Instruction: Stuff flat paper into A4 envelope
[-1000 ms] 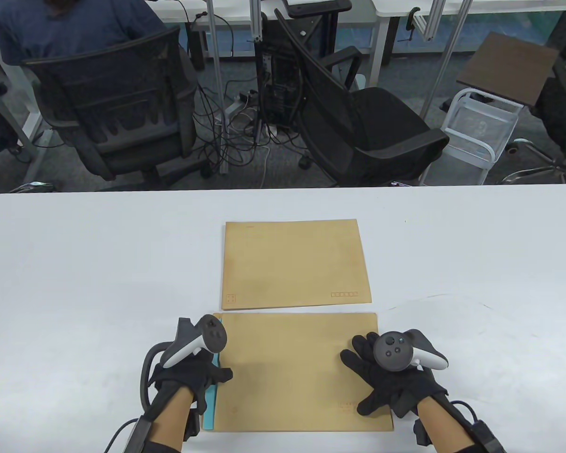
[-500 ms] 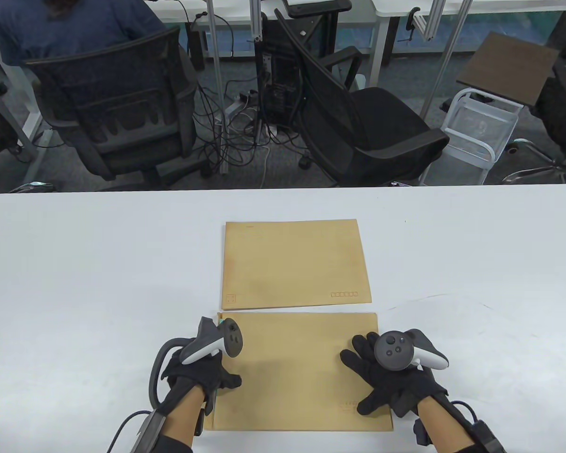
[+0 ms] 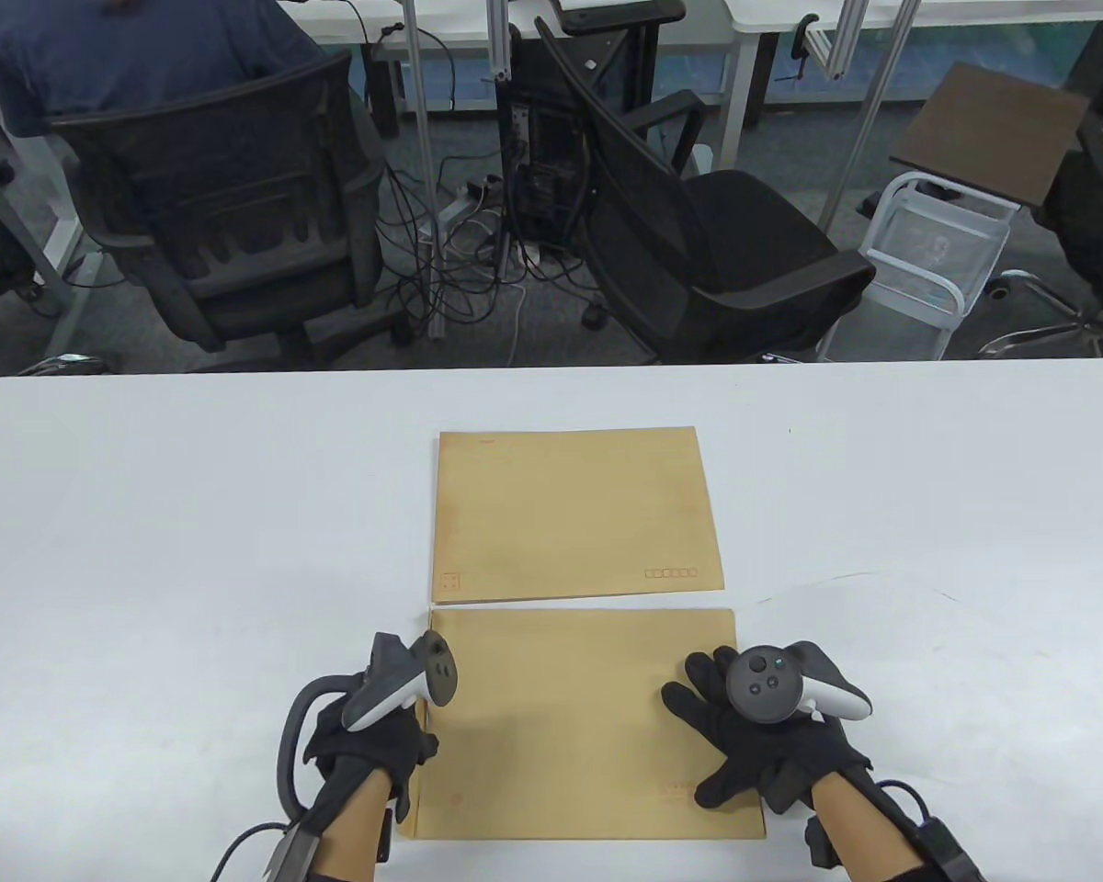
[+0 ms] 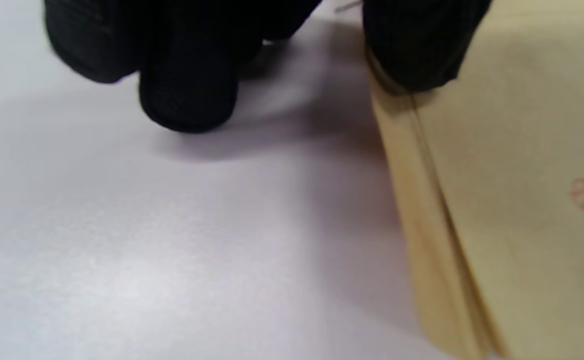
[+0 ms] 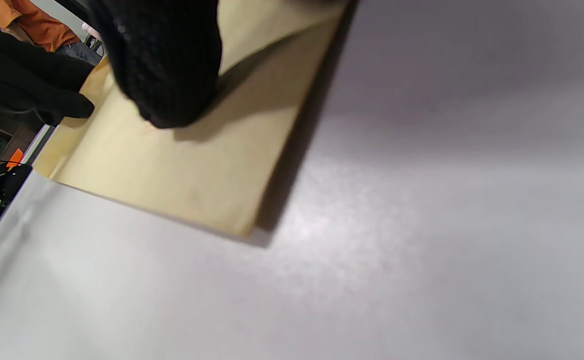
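A brown A4 envelope (image 3: 588, 726) lies flat at the table's near edge. No paper shows at its left opening. My left hand (image 3: 395, 735) is at the envelope's left edge. In the left wrist view one finger (image 4: 411, 45) presses on that layered edge (image 4: 421, 210), and the other fingers (image 4: 187, 85) touch the table beside it. My right hand (image 3: 744, 735) rests flat with spread fingers on the envelope's right part. In the right wrist view a finger (image 5: 167, 65) lies on the envelope (image 5: 187, 170).
A second brown envelope (image 3: 574, 514) lies flat just beyond the first, near the middle of the white table (image 3: 147, 551). A thin cable (image 3: 882, 579) runs over the table at the right. Office chairs stand beyond the far edge.
A blue strip of paper stuck out of the envelope's left side; my left hand pushed it right until it vanished inside, then drew slightly back left. The right hand has stayed put.
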A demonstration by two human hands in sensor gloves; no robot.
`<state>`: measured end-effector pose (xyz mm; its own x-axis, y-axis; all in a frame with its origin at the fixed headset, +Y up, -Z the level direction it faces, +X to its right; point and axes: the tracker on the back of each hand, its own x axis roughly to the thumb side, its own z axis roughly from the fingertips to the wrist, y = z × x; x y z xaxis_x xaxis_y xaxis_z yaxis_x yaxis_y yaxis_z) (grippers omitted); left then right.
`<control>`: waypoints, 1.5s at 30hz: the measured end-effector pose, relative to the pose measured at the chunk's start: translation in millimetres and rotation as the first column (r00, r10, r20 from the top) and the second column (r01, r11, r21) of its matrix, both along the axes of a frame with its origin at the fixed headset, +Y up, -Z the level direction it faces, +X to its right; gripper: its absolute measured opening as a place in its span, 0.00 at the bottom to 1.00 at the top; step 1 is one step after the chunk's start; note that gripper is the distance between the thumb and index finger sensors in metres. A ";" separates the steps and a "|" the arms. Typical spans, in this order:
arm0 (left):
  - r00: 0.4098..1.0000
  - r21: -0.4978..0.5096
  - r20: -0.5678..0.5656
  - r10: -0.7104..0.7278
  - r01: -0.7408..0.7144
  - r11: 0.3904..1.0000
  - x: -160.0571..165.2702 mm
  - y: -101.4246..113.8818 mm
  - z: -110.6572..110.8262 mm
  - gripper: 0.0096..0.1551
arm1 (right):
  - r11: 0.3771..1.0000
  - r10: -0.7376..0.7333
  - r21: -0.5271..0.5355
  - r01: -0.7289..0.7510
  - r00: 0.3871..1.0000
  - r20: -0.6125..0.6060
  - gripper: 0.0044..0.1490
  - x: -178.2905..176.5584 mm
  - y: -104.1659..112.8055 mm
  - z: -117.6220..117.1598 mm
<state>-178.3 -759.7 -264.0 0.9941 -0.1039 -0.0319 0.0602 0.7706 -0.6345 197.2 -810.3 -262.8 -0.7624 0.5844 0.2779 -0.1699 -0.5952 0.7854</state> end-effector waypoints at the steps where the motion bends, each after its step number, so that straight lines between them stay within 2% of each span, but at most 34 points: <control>1: 0.999 0.015 -0.017 0.052 -0.052 0.999 0.2 0.8 0.7 0.46 | 1.000 0.001 0.001 -0.001 1.000 0.000 0.67 -0.1 0.0 0.1; 4: 0.977 0.041 -0.122 0.175 -0.171 0.984 -2.4 -1.8 2.7 0.39 | 1.000 0.004 0.003 -0.004 1.000 0.000 0.67 -0.4 0.0 0.4; 7: 0.973 0.170 -0.177 0.151 -0.121 0.978 -6.6 -4.9 6.2 0.29 | 1.000 0.008 0.006 -0.008 1.000 0.001 0.67 -0.6 0.1 0.7; 8: 0.973 0.199 -0.172 0.151 -0.116 0.973 -6.4 -6.2 7.3 0.29 | 1.000 0.009 0.007 -0.009 1.000 0.001 0.66 -0.7 0.1 0.8; 11: 0.974 0.186 -0.183 0.131 -0.096 0.978 -3.9 -7.8 9.6 0.28 | 1.000 0.012 0.009 -0.012 1.000 0.001 0.66 -0.9 0.2 1.0; 13: 0.973 0.215 -0.187 0.134 -0.093 0.972 -4.8 -8.0 10.8 0.28 | 1.000 0.012 0.009 -0.012 1.000 0.001 0.66 -1.0 0.3 1.1; 19: 0.935 0.259 -0.214 0.282 -0.224 0.940 -17.2 3.6 19.4 0.26 | 1.000 0.000 0.007 0.000 1.000 0.001 0.66 -0.6 0.7 0.9; 22: 0.918 0.326 -0.174 0.356 -0.287 0.901 -23.3 23.4 25.3 0.26 | 1.000 -0.022 0.002 0.022 1.000 0.005 0.66 0.0 2.4 -0.2; 25: 0.902 0.443 -0.111 0.417 -0.330 0.833 -27.2 49.9 32.2 0.25 | 0.999 -0.048 0.016 0.047 0.999 0.012 0.66 -0.3 8.4 -0.8; 29: 0.913 0.595 -0.016 0.408 -0.319 0.738 -28.6 82.7 41.4 0.24 | 0.993 -0.104 0.060 0.103 0.994 0.019 0.67 1.8 23.2 1.4; 32: 0.905 0.691 0.041 0.424 -0.332 0.642 -32.9 108.7 47.9 0.24 | 0.977 -0.193 0.105 0.188 0.980 0.043 0.68 7.9 37.2 3.4; 35: 0.875 0.776 0.106 0.472 -0.370 0.511 -39.6 140.9 54.2 0.23 | 0.938 -0.308 0.191 0.289 0.949 0.074 0.69 15.3 56.5 4.4; 41: 0.847 0.862 0.217 0.486 -0.400 0.312 -40.4 201.7 57.7 0.23 | 0.824 -0.504 0.364 0.435 0.856 0.118 0.71 22.7 92.0 2.3; 45: 0.849 0.856 0.283 0.447 -0.434 0.281 -29.9 235.5 59.9 0.23 | 0.776 -0.549 0.427 0.463 0.830 0.097 0.71 18.3 114.5 0.8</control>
<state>-208.2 -524.2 -204.1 0.8790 0.4421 0.1788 -0.4754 0.7824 0.4023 215.5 -695.8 -262.0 -0.4485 0.7861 0.4253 -0.6603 -0.6121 0.4351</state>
